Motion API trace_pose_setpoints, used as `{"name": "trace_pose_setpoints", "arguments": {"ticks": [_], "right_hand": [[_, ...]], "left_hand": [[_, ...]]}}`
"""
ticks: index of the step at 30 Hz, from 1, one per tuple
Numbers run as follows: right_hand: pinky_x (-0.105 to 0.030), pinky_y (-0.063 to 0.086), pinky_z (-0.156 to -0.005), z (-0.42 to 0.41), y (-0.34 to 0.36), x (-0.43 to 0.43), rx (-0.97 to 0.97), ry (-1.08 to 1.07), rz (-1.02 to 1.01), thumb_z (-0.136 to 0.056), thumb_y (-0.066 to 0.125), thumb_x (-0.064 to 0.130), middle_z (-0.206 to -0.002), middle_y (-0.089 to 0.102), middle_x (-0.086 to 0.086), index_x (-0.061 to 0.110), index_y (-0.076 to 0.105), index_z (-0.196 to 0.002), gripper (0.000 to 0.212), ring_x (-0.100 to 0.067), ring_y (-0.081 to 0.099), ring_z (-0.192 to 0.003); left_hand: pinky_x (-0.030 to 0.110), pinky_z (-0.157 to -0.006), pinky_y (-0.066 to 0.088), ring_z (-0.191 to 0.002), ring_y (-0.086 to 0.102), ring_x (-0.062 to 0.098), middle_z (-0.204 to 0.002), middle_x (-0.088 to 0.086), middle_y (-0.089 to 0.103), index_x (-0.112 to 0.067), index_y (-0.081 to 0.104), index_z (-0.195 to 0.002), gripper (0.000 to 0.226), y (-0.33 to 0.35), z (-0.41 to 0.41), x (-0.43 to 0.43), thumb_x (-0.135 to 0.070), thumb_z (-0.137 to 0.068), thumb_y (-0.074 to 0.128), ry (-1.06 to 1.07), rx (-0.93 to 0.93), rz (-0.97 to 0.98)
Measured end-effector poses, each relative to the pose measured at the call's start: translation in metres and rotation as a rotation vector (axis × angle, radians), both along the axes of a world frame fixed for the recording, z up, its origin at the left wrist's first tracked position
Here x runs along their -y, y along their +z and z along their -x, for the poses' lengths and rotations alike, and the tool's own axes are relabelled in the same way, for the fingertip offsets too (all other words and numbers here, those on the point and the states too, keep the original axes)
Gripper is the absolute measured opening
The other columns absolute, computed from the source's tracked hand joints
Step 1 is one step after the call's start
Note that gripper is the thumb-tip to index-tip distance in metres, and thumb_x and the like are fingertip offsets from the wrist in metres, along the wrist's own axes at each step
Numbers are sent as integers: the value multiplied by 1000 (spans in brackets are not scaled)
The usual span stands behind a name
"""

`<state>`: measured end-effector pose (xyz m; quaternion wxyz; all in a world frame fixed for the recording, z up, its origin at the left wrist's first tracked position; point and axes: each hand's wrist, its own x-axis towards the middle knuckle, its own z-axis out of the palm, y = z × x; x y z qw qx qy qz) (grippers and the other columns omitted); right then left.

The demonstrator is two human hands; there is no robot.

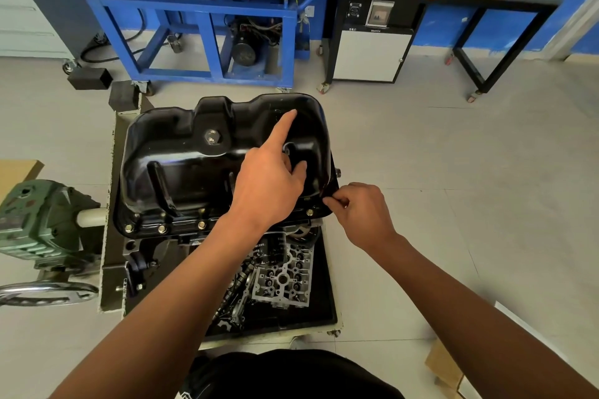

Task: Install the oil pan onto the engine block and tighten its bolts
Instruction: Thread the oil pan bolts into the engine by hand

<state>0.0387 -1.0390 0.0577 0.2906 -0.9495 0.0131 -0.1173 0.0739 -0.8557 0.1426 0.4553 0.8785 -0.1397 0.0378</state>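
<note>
The pan is being steadied by the left hand, fingers apart; a bolt, barely visible, is being pinched at the rim by the right hand. Cross-threading is being risked if started crooked.

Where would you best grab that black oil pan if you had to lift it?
Probably by the flat rim of the oil pan, one hand on each long side, coming from above. The domed body is smooth and sloped, so fingers would slip, while the bolted flange gives an edge. The left hand rests on top now.
</note>
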Motion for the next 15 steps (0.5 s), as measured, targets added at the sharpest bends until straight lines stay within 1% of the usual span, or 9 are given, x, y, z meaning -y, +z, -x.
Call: {"name": "trace_pose_setpoints", "arguments": {"ticks": [4, 6, 7, 9, 11, 12, 13, 14, 15], "right_hand": [[-29, 44, -56, 2, -1, 1, -14, 18, -26, -89, 74, 19, -66, 62, -2, 11, 75, -75, 16, -16, 53, -58], [-32, 47, -57, 4, -1, 1, -26, 27, -30, -89, 73, 17, -67, 61, -2, 10, 75, -77, 15, -18, 54, -59], [-33, 48, -58, 4, -1, 1, -35, 29, -28, -90, 72, 17, -67, 60, -2, 10, 75, -76, 15, -18, 54, -60], [-34, 47, -58, 3, -1, 0, -57, 23, -14, -91, 70, 19, -66, 58, -2, 9, 73, -74, 20, -18, 52, -60], [-33, 46, -58, 3, -1, -2, -69, 9, -2, -92, 70, 21, -64, 57, -1, 9, 70, -71, 24, -18, 50, -60], [-33, 45, -58, 3, -2, -2, -75, -1, 0, -92, 70, 23, -64, 56, 0, 9, 70, -71, 25, -18, 50, -59], [-32, 43, -58, 3, -2, -3, -80, -12, 1, -92, 70, 25, -64, 55, 1, 10, 68, -69, 27, -18, 49, -59], [-31, 41, -57, 3, -2, -3, -81, -21, 4, -92, 70, 27, -63, 53, 2, 12, 65, -67, 30, -18, 48, -58], [-30, 38, -56, 3, -2, -3, -78, -31, 11, -92, 70, 29, -62, 51, 3, 15, 59, -63, 34, -18, 46, -57]], "left_hand": [[29, -49, 46, -51, 56, 9, -53, -10, 57, -35, 12, -158, 91, 7, 0, -2, -19, -90, 71, -27, -16, -121], [39, -58, 55, -57, 60, 13, -62, -3, 61, -32, 12, -159, 90, 17, -5, -1, -23, -91, 70, -27, 4, -192], [45, -66, 57, -66, 63, 19, -70, 1, 65, -28, 16, -158, 85, 24, -9, -1, -26, -92, 69, -26, 33, -229], [52, -79, 56, -87, 66, 33, -85, 10, 68, -20, 28, -154, 72, 38, -23, 3, -30, -93, 67, -10, 113, -306], [51, -87, 54, -103, 62, 38, -104, 15, 69, -13, 39, -146, 62, 54, -37, 9, -35, -95, 65, 26, 124, -391], [47, -85, 53, -104, 61, 37, -112, 16, 67, -10, 45, -141, 57, 60, -44, 12, -39, -96, 63, 35, 102, -445], [43, -77, 51, -97, 61, 34, -112, 15, 65, -8, 51, -130, 50, 65, -50, 16, -43, -96, 62, 33, 77, -501], [39, -67, 45, -83, 58, 29, -104, 14, 63, -8, 54, -114, 44, 68, -53, 19, -47, -96, 62, 24, 52, -551], [36, -62, 41, -74, 53, 24, -97, 12, 60, -9, 52, -101, 42, 71, -56, 23, -50, -95, 61, 14, 30, -588]]}}
